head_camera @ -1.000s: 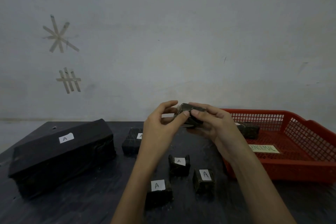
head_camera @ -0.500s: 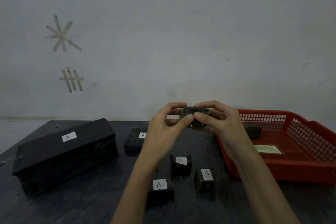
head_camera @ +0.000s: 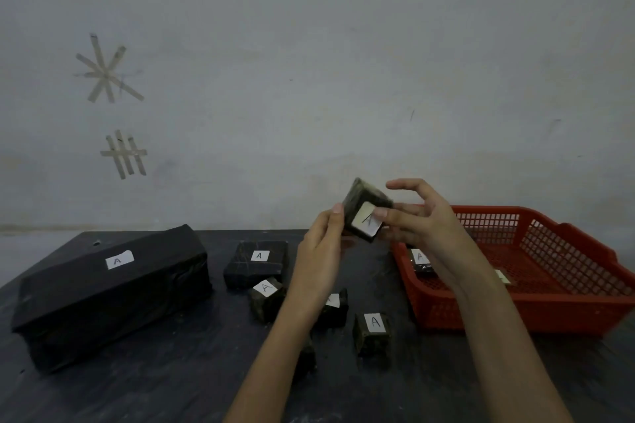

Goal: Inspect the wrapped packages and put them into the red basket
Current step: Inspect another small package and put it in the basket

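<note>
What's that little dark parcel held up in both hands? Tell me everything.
The small package is a blocky parcel in dark, shiny wrap, its white label marked A facing the camera. It is tilted, in the air above the table, left of the red basket. The left hand pinches its left edge; the right hand grips its right side.

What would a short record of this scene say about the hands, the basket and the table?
held package: small, tilted, label A towards the camera
left hand: pinches its left edge
right hand: thumb on the label, fingers behind
basket: red, one labelled package inside
table: dark; big package, medium package, several small packages
</note>
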{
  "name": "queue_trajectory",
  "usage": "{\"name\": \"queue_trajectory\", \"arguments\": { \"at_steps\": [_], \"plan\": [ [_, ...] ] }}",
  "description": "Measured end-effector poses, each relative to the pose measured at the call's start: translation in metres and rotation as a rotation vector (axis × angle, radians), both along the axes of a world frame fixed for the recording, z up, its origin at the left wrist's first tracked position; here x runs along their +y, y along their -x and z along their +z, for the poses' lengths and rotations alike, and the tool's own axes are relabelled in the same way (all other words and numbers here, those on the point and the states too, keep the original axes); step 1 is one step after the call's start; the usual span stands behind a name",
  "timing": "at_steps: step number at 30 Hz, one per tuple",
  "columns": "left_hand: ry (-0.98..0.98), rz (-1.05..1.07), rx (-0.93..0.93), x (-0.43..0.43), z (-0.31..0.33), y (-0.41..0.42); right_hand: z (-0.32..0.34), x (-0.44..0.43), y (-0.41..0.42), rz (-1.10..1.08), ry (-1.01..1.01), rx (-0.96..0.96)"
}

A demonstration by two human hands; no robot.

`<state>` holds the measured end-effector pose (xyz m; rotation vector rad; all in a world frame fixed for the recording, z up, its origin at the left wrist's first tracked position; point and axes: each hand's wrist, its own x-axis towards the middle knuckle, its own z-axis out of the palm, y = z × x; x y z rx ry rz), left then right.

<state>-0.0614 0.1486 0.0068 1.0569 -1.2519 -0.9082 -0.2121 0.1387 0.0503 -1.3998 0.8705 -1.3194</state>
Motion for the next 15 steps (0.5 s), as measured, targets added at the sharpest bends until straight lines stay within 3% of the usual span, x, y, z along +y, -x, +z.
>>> {"name": "queue_trajectory", "arguments": {
  "at_steps": [7,15],
  "plan": [
    [-0.052,-0.036,-0.255,-0.021,-0.019,0.053,-0.008,-0.024,0.075,-0.272,-0.190,0.027],
    [-0.155,-0.013,-0.620,-0.059,-0.041,0.110,-0.037,-0.092,0.136,-0.469,-0.418,0.514]
  ]
}}
